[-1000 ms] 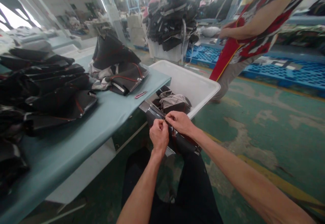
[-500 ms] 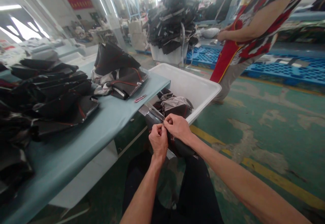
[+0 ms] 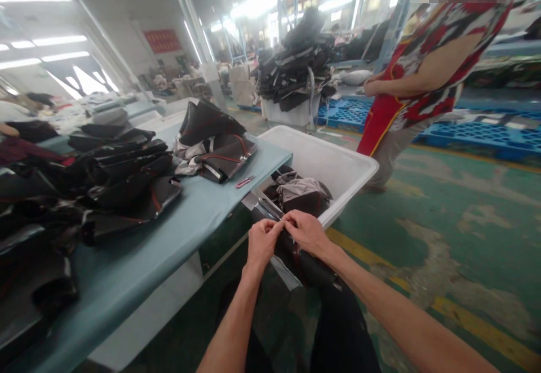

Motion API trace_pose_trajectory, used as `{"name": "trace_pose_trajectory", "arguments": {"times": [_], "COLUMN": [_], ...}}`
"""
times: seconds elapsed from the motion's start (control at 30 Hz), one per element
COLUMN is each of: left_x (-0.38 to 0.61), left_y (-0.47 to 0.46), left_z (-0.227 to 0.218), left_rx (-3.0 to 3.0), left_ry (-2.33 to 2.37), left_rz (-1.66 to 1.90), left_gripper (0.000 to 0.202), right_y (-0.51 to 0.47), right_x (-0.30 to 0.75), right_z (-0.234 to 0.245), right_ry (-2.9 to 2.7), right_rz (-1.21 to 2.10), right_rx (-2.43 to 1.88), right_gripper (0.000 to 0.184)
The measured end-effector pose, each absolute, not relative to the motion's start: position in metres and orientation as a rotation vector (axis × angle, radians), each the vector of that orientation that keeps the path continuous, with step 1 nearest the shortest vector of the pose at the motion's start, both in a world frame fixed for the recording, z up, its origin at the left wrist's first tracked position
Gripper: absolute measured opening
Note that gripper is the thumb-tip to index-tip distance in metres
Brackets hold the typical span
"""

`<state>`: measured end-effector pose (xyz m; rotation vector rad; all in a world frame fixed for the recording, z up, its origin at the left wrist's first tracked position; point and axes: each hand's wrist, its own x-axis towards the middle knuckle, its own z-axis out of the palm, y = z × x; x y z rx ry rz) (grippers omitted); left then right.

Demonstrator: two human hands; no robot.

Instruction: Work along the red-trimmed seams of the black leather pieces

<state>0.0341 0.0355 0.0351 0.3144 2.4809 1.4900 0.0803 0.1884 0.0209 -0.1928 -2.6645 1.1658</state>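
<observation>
Across my lap lies a dark bag (image 3: 315, 263) with reddish-brown trim and a shiny strip along its upper edge. My left hand (image 3: 261, 242) and my right hand (image 3: 307, 233) meet at that edge, fingertips pinched close together. The exact bit between the fingertips is too small to make out. Just beyond them, a white plastic bin (image 3: 325, 150) holds dark pieces with a crumpled grey lining (image 3: 301, 192). On the blue-covered table (image 3: 207, 215) to the left lies a small pinkish thread snipper (image 3: 245, 182) near the corner.
Dark bags (image 3: 220, 145) with brown trim are stacked on the table, with a larger pile (image 3: 127, 164) further left. Behind the bin stands another heaped tub (image 3: 291, 108). A person in a red apron (image 3: 380, 119) stands at the right, before blue pallets (image 3: 448, 136).
The view has tilted up and swung slightly left, so the surroundings sit lower and further right. Both hands stay pinched together at the bag's edge, the left one turned flatter.
</observation>
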Motion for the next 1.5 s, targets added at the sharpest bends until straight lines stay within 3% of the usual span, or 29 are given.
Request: {"name": "trace_pose_trajectory", "arguments": {"times": [0.2,0.4,0.63,0.9,1.17,1.4,1.5], "left_x": [0.036,0.049,0.058,0.062,0.046,0.041,0.04], "left_y": [0.038,0.053,0.061,0.061,0.055,0.047,0.045], "left_z": [0.038,0.049,0.031,0.024,-0.001,0.0,0.001], "left_rx": [0.314,0.224,0.143,-0.03,-0.076,0.028,0.061], "left_ry": [2.558,2.836,2.845,2.85,2.395,2.432,2.48], "left_rz": [1.435,1.154,1.41,1.46,1.917,1.838,1.777], "left_gripper": [0.03,0.015,0.017,0.014,0.023,0.026,0.024], "right_y": [0.191,0.183,0.175,0.181,0.201,0.194,0.195], "right_x": [0.078,0.084,0.085,0.08,0.068,0.08,0.082], "right_z": [0.018,0.028,0.036,0.037,0.017,0.024,0.026], "right_ry": [-2.65,-2.708,-2.756,-2.743,-2.669,-2.699,-2.722], "right_rz": [1.209,1.026,0.939,1.119,1.67,1.23,1.196], "right_rx": [-0.184,-0.216,-0.466,-0.656,-0.671,-0.561,-0.49], "right_gripper": [0.017,0.018,0.016,0.021,0.027,0.021,0.026]}}
